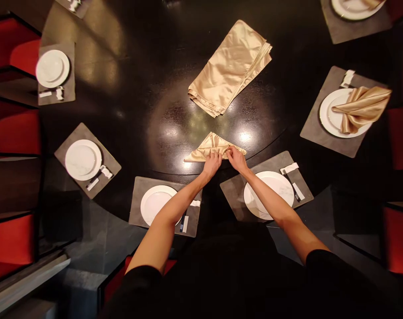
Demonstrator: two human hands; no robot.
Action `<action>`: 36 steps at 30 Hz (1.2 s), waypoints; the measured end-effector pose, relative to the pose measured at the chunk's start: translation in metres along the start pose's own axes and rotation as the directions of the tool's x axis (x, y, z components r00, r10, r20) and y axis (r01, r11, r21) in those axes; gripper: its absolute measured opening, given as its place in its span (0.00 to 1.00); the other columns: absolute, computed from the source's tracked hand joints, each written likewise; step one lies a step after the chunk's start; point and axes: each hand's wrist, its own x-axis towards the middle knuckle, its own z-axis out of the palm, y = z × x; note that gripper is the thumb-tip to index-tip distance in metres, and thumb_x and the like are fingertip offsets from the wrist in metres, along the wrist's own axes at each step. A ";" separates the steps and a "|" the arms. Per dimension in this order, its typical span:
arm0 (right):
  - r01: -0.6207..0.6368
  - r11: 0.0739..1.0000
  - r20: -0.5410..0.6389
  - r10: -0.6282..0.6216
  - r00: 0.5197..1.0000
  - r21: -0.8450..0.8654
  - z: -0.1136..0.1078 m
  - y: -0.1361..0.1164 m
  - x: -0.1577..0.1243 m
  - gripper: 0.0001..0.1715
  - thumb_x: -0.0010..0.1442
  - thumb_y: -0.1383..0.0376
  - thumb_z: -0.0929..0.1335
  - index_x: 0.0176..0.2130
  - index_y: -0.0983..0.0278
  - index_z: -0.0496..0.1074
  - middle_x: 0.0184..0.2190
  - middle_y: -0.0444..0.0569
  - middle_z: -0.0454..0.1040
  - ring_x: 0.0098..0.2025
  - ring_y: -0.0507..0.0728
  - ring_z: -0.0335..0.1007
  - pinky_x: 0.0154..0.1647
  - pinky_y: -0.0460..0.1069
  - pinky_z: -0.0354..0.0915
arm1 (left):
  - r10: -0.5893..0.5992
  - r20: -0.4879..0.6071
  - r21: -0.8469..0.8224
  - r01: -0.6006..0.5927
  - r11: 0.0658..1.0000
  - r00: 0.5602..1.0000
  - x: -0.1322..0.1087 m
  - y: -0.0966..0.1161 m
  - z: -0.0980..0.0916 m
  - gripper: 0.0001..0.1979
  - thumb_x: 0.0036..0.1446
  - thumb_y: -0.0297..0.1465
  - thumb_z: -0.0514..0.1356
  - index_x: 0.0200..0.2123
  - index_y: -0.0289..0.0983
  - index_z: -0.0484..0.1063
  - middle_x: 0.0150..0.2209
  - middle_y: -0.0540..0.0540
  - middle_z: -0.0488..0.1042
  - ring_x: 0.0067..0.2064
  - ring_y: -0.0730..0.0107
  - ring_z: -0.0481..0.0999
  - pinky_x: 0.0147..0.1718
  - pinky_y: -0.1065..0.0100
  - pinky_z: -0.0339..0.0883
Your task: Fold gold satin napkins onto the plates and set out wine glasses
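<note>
A gold satin napkin (215, 147) lies folded into a rough triangle on the dark polished table (148, 88), near its edge. My left hand (212, 165) pinches the napkin's lower edge from the near side. My right hand (237, 159) grips the same edge just to the right, with the fingers partly hiding the fold between the hands. Farther out on the table, a folded stack of the same gold satin cloth (230, 68) lies apart from both hands.
Grey placemats with white plates (158, 204) surround the table, one directly below each forearm. A gold napkin (361, 108) is draped on the plate at the right. Small white-wrapped items lie beside the plates. Red chairs (12, 128) stand along the left side.
</note>
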 end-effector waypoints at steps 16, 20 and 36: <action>0.146 0.989 -0.122 -0.144 0.982 0.006 0.021 -0.077 -0.035 0.29 0.73 0.70 0.61 0.67 0.63 0.75 0.69 0.60 0.70 0.72 0.66 0.64 0.77 0.63 0.62 | -0.698 0.187 -0.954 -0.042 -0.297 0.692 0.000 0.041 0.014 0.12 0.62 0.24 0.61 0.49 0.38 0.70 0.43 0.45 0.81 0.40 0.75 0.81 0.46 0.72 0.74; 0.222 0.974 0.071 -0.218 0.973 -0.051 0.042 -0.047 -0.042 0.25 0.71 0.72 0.63 0.60 0.64 0.81 0.65 0.62 0.74 0.70 0.66 0.66 0.76 0.66 0.62 | -0.695 0.435 -0.863 0.046 -0.503 0.572 -0.013 0.054 0.032 0.14 0.62 0.23 0.62 0.51 0.37 0.69 0.48 0.41 0.83 0.45 0.70 0.85 0.53 0.65 0.78; 0.368 0.927 0.143 -0.356 0.923 -0.067 0.064 0.002 -0.048 0.27 0.71 0.76 0.62 0.61 0.64 0.80 0.67 0.62 0.73 0.74 0.63 0.62 0.77 0.65 0.60 | -0.693 0.054 -0.771 0.471 0.429 0.719 -0.093 -0.102 -0.009 0.11 0.58 0.33 0.69 0.44 0.37 0.79 0.41 0.45 0.80 0.45 0.60 0.78 0.55 0.57 0.73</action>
